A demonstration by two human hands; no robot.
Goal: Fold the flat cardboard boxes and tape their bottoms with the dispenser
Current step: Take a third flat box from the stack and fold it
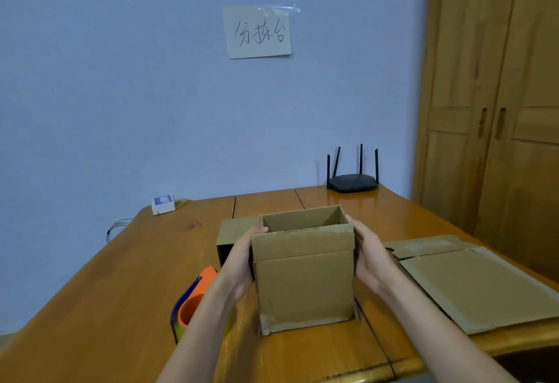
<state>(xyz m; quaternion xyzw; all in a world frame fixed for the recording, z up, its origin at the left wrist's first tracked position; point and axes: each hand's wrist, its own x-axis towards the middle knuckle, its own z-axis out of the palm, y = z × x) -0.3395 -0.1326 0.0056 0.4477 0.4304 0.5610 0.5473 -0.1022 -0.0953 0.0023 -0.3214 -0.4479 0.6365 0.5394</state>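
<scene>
An erected cardboard box (304, 280) stands upright on the wooden table (115, 286), its top open. My left hand (242, 261) holds its left side, thumb over the top front edge. My right hand (370, 257) presses flat against its right side. Behind my left forearm lies the orange and blue tape dispenser (193, 301), partly hidden. A stack of flat cardboard boxes (472, 283) lies at the right. Another folded box (231, 239) stands behind my left hand, mostly hidden.
A black router (352, 181) with several antennas sits at the table's far edge. A small white device (163, 204) with cables is at the far left corner. A wooden wardrobe (496, 95) stands at the right. A paper note (258, 31) is taped to the wall.
</scene>
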